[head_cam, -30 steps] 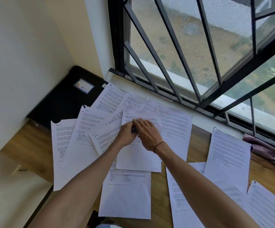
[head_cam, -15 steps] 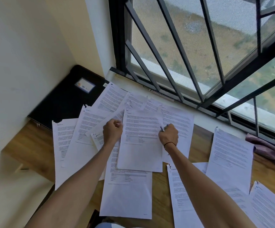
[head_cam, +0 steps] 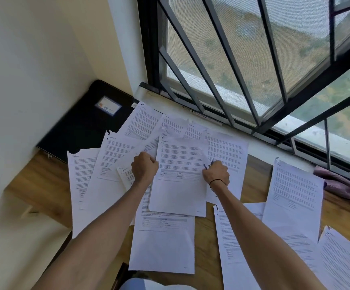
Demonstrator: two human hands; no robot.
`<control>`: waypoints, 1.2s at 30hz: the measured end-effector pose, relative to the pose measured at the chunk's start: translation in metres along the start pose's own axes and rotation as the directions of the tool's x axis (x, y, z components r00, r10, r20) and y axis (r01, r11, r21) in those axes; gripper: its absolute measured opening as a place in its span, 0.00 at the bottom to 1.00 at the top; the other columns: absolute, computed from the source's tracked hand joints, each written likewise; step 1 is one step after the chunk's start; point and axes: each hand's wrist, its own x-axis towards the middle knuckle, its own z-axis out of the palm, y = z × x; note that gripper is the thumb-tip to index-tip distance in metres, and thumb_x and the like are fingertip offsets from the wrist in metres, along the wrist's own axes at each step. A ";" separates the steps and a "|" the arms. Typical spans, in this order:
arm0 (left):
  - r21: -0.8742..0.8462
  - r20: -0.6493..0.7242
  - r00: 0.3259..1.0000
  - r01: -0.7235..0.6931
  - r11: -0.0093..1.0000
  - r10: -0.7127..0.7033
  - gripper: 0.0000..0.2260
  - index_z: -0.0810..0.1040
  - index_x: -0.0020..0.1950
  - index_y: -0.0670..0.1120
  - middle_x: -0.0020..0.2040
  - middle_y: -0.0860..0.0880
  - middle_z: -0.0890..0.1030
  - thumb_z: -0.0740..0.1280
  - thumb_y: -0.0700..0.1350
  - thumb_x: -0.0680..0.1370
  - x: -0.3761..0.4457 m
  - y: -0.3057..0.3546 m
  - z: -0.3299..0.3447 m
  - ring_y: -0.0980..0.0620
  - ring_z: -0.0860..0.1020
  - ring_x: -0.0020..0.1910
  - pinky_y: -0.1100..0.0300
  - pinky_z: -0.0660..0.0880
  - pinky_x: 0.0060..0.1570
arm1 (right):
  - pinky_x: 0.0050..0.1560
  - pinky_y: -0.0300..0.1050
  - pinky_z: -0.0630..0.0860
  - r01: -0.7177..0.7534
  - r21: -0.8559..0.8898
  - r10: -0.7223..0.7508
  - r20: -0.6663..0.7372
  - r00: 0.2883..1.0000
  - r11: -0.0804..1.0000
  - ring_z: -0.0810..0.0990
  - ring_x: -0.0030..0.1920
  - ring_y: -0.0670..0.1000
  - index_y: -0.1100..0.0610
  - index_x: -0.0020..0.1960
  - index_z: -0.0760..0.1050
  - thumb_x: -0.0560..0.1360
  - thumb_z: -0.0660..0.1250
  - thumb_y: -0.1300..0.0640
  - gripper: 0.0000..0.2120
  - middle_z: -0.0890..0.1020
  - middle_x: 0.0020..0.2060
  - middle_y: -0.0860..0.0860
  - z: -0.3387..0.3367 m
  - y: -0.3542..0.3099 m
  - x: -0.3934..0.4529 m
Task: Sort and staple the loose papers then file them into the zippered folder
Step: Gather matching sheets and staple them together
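Lying fanned, white printed papers (head_cam: pixel 180 176); left grip (head_cam: pixel 144 168) fisted, contents unclear; right grip (head_cam: pixel 217 173) clutching small dark object (head_cam: pixel 208 164).

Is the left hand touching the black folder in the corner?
Apart. The head view shows the left hand closed on a sheet mid-pile, with other papers lying between it and the folder.
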 end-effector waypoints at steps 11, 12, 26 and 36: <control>0.108 0.030 1.000 -0.001 0.994 -0.002 0.11 0.80 0.33 0.44 0.31 0.47 0.82 0.74 0.46 0.73 -0.013 -0.026 -0.016 0.45 0.83 0.31 0.54 0.81 0.35 | 0.49 0.49 0.73 0.005 -0.038 -0.005 -0.003 1.000 0.999 0.80 0.58 0.62 0.57 0.63 0.76 0.78 0.69 0.55 0.15 0.80 0.59 0.58 -0.004 0.013 -0.011; 0.135 0.046 0.999 -0.002 0.991 -0.005 0.12 0.80 0.34 0.43 0.32 0.47 0.82 0.75 0.48 0.73 -0.016 -0.029 -0.017 0.46 0.82 0.32 0.54 0.81 0.34 | 0.49 0.48 0.73 0.006 -0.044 -0.006 0.001 1.000 0.999 0.80 0.58 0.62 0.57 0.63 0.76 0.78 0.69 0.55 0.15 0.80 0.58 0.58 -0.003 0.016 -0.012; 0.145 0.133 0.988 0.055 0.988 -0.074 0.12 0.78 0.38 0.42 0.36 0.45 0.82 0.68 0.49 0.77 -0.052 -0.053 -0.023 0.43 0.82 0.37 0.55 0.76 0.37 | 0.49 0.49 0.75 0.004 -0.002 -0.004 0.037 0.999 1.000 0.80 0.57 0.62 0.58 0.65 0.76 0.77 0.71 0.54 0.18 0.81 0.58 0.59 0.002 0.043 -0.041; 0.206 0.127 0.990 0.028 0.978 -0.055 0.13 0.80 0.44 0.43 0.43 0.43 0.83 0.68 0.53 0.76 -0.065 -0.060 -0.013 0.40 0.82 0.43 0.52 0.80 0.42 | 0.52 0.51 0.78 0.008 -0.022 -0.006 0.090 0.996 1.000 0.81 0.56 0.61 0.58 0.64 0.75 0.76 0.70 0.57 0.17 0.81 0.57 0.58 0.012 0.055 -0.054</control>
